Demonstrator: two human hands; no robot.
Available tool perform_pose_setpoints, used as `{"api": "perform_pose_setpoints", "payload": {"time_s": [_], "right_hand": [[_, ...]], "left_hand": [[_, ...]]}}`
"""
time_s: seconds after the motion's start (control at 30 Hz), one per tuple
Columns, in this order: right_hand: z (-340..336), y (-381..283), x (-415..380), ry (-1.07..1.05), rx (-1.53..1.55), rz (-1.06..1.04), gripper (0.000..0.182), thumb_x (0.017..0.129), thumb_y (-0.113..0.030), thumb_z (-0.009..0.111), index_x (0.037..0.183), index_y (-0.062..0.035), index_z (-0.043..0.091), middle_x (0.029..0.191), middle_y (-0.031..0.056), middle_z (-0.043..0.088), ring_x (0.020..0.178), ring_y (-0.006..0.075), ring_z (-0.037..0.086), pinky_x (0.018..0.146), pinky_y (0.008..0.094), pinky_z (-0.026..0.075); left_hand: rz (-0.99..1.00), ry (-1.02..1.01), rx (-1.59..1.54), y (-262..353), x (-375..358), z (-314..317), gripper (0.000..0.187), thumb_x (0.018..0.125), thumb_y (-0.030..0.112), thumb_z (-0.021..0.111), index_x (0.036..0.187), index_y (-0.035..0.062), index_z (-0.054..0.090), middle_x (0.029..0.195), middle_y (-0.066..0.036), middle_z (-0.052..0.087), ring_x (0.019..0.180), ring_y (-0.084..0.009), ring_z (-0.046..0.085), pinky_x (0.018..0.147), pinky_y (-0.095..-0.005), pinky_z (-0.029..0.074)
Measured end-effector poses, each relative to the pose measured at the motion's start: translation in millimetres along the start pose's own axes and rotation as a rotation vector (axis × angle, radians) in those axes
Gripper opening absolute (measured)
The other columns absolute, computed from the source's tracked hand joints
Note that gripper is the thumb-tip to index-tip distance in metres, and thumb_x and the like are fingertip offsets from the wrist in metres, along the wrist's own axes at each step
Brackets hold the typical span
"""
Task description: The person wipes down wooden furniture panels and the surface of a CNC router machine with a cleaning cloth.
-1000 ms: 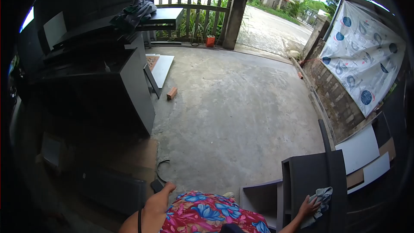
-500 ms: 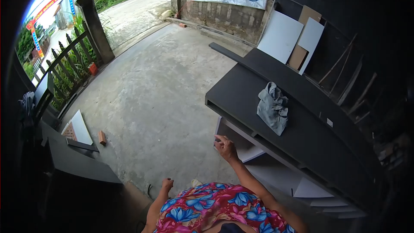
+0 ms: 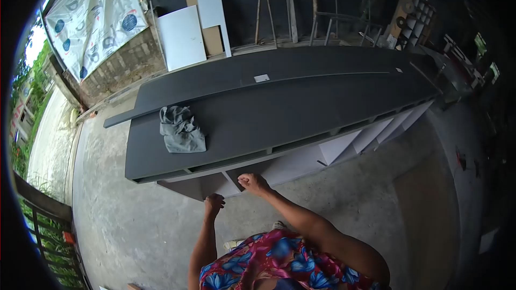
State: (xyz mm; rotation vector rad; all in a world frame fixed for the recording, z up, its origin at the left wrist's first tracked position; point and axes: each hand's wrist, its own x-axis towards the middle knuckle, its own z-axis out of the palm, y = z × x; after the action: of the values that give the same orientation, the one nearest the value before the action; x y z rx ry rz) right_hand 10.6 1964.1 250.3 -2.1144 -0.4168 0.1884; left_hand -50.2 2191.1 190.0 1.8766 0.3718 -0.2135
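My right hand (image 3: 253,182) is closed, its fingers curled in front of the cabinet's open lower side. Whatever it may hold is too small or hidden to make out. Lower and to the left, my left hand (image 3: 214,203) is also curled closed, and its palm side cannot be seen. Both hands are close to a long cabinet with a dark top (image 3: 301,102) and pale inner compartments (image 3: 293,165). A crumpled grey cloth (image 3: 183,130) lies on the top's left part, beyond my hands.
A dark narrow board (image 3: 145,113) juts past the cabinet's left end. White panels (image 3: 181,37) and brown boards lean at the back wall, beside wooden sticks (image 3: 292,13). A printed plastic sheet (image 3: 97,19) hangs at left. A metal fence (image 3: 48,244) stands lower left.
My view has swung right, so the cabinet now stretches across in front of me. My left hand has come up and forward, closer to my right hand. The cloth still lies on the top.
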Motion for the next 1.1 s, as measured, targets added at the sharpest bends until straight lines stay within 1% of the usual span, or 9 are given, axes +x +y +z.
{"api": "perform_pose_setpoints", "payload": {"time_s": [0.07, 0.17, 0.33, 0.43, 0.67, 0.8, 0.9, 1.0, 1.1], "right_hand": [[-28.6, 12.4, -12.4, 0.066, 0.005, -0.026, 0.026, 0.085, -0.025, 0.059, 0.098, -0.0026, 0.063, 0.086, 0.0119, 0.068, 0.080, 0.0238, 0.066, 0.068, 0.0319, 0.051], [-76.2, 17.8, -31.9, 0.156, 0.034, -0.007, 0.024, 0.084, -0.022, 0.060, 0.099, -0.0027, 0.062, 0.085, 0.0110, 0.067, 0.079, 0.0215, 0.066, 0.068, 0.0309, 0.050], [-141.6, 21.1, -56.9, 0.303, 0.080, 0.060, 0.022, 0.085, -0.019, 0.061, 0.098, -0.0025, 0.063, 0.083, 0.0074, 0.067, 0.073, 0.0139, 0.063, 0.065, 0.0275, 0.050], [-167.6, 19.5, -66.6, 0.402, 0.270, 0.089, 0.021, 0.086, -0.019, 0.060, 0.099, -0.0019, 0.062, 0.081, 0.0052, 0.066, 0.069, 0.0107, 0.061, 0.063, 0.0246, 0.050], [-199.7, 15.5, -83.1, 0.546, 0.212, 0.166, 0.024, 0.088, -0.018, 0.058, 0.101, 0.0017, 0.061, 0.079, 0.0057, 0.065, 0.069, 0.0108, 0.062, 0.062, 0.0242, 0.051], [-188.7, 37.3, -71.8, 0.568, 0.297, 0.258, 0.026, 0.089, -0.018, 0.058, 0.104, 0.0034, 0.059, 0.083, 0.0073, 0.065, 0.072, 0.0117, 0.063, 0.066, 0.0239, 0.052], [-171.6, 45.7, -50.6, 0.626, 0.433, 0.238, 0.025, 0.089, -0.022, 0.058, 0.099, 0.0004, 0.061, 0.078, 0.0064, 0.067, 0.066, 0.0125, 0.063, 0.061, 0.0248, 0.051], [-162.9, 39.6, -30.3, 0.550, 0.448, 0.222, 0.024, 0.090, -0.015, 0.056, 0.106, 0.0034, 0.059, 0.090, 0.0082, 0.065, 0.076, 0.0117, 0.063, 0.068, 0.0239, 0.053], [-162.7, 29.4, -19.9, 0.492, 0.461, 0.227, 0.025, 0.090, -0.016, 0.055, 0.106, 0.0033, 0.059, 0.092, 0.0083, 0.065, 0.078, 0.0118, 0.063, 0.068, 0.0238, 0.053]], "left_hand": [[0.180, -0.071, 0.111, 73.7, -1.4, 35.7, 0.025, 0.081, 0.019, 0.052, 0.081, -0.0040, 0.063, 0.067, -0.011, 0.064, 0.056, -0.0169, 0.061, 0.051, -0.0293, 0.049], [0.414, -0.097, 0.101, 123.4, 9.6, 87.5, 0.025, 0.083, 0.019, 0.053, 0.081, -0.0032, 0.063, 0.067, -0.009, 0.063, 0.057, -0.0131, 0.060, 0.053, -0.0274, 0.048], [0.469, -0.203, -0.055, 199.8, 4.8, 139.0, 0.020, 0.084, 0.016, 0.054, 0.085, -0.0026, 0.062, 0.068, -0.008, 0.063, 0.059, -0.0122, 0.059, 0.053, -0.0260, 0.046], [0.519, -0.225, -0.104, 218.8, 12.4, 157.5, 0.018, 0.085, 0.012, 0.054, 0.091, -0.0034, 0.061, 0.071, -0.010, 0.063, 0.058, -0.0133, 0.059, 0.052, -0.0253, 0.047], [0.501, -0.343, -0.186, 248.8, 26.8, 183.5, 0.020, 0.086, 0.010, 0.052, 0.096, -0.0055, 0.058, 0.071, -0.011, 0.063, 0.059, -0.0133, 0.059, 0.051, -0.0238, 0.047], [0.491, -0.408, -0.258, 250.0, 39.8, 180.4, 0.020, 0.087, 0.011, 0.054, 0.098, -0.0048, 0.058, 0.070, -0.010, 0.062, 0.059, -0.0127, 0.059, 0.051, -0.0232, 0.046], [0.445, -0.399, -0.270, 246.8, 58.1, 162.8, 0.019, 0.088, 0.011, 0.054, 0.098, -0.0039, 0.059, 0.071, -0.008, 0.061, 0.061, -0.0119, 0.058, 0.052, -0.0226, 0.045], [0.434, -0.349, -0.229, 256.5, 69.8, 137.8, 0.017, 0.087, 0.010, 0.054, 0.096, -0.0023, 0.060, 0.073, -0.007, 0.061, 0.062, -0.0110, 0.058, 0.052, -0.0224, 0.046], [0.425, -0.289, -0.245, 263.2, 84.2, 129.9, 0.017, 0.087, 0.010, 0.053, 0.097, -0.0011, 0.061, 0.073, -0.006, 0.061, 0.062, -0.0104, 0.057, 0.053, -0.0221, 0.046]]}}
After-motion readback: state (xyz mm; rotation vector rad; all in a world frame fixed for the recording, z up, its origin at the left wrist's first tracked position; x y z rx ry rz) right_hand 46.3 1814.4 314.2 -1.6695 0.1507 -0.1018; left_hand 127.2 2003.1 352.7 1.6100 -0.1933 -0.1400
